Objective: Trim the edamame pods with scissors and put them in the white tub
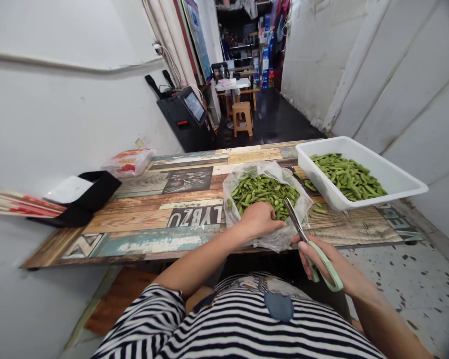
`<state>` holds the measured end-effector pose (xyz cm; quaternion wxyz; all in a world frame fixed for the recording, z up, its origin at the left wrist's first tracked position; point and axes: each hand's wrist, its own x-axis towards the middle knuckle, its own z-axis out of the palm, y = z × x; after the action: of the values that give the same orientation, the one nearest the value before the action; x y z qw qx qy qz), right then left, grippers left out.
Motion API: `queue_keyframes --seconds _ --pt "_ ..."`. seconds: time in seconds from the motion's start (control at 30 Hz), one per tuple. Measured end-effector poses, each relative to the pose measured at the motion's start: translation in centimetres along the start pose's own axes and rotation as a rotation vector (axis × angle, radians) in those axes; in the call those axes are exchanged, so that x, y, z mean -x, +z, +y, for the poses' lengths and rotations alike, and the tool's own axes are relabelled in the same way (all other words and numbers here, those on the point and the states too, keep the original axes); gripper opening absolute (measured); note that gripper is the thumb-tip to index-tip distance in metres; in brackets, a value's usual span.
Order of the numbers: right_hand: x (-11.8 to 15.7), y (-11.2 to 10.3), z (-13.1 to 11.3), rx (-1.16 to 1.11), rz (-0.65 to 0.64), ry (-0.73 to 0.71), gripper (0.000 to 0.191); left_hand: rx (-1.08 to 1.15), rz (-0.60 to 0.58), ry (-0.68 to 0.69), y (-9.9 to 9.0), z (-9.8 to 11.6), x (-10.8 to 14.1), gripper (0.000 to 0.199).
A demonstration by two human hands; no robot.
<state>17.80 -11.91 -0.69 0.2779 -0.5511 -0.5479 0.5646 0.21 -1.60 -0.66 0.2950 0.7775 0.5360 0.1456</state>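
Note:
In my right hand (327, 262) I hold scissors (316, 262) with pale green handles. Their metal blades point up and to the left, over the right side of a clear plastic bag (231, 202). The spread bag holds a heap of green edamame pods (264, 187). My left hand (260, 219) is at the near edge of this heap, its fingers curled down; whatever they hold is hidden. To the right, a white plastic tub (389, 172) contains more edamame pods (346, 174). A few loose pods (319, 210) lie between bag and tub.
The patterned wooden table (142, 219) meets a white wall on the left. On it are a black box (101, 184) with chopsticks (26, 205) and a packet (129, 162). Beyond stand a black screen device (189, 112), a brown stool (242, 117) and a white table (234, 85).

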Motion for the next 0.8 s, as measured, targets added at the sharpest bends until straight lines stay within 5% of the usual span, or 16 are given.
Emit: queue_keyframes --seconds 0.2,0.37,0.47,0.6,0.8 --pt "0.3 -0.4 0.0 -0.006 0.023 0.032 0.049 0.138 -0.039 0.107 -2.0 -1.5 -0.1 0.022" --pt "0.4 -0.3 -0.2 0.026 0.032 0.048 0.051 -0.172 0.019 0.03 -2.0 -1.9 1.5 0.015" --pt "0.3 0.0 -0.5 0.048 0.003 0.03 0.05 -0.18 0.025 0.065 -1.5 -1.4 1.6 0.006" --pt "0.3 0.1 0.0 0.044 -0.02 0.019 0.048 0.207 -0.056 0.094 -2.4 -1.2 0.8 0.008" --pt "0.0 -0.1 0.7 0.124 -0.079 -0.027 0.045 0.623 -0.032 -0.095 -2.7 -1.0 0.3 0.023"
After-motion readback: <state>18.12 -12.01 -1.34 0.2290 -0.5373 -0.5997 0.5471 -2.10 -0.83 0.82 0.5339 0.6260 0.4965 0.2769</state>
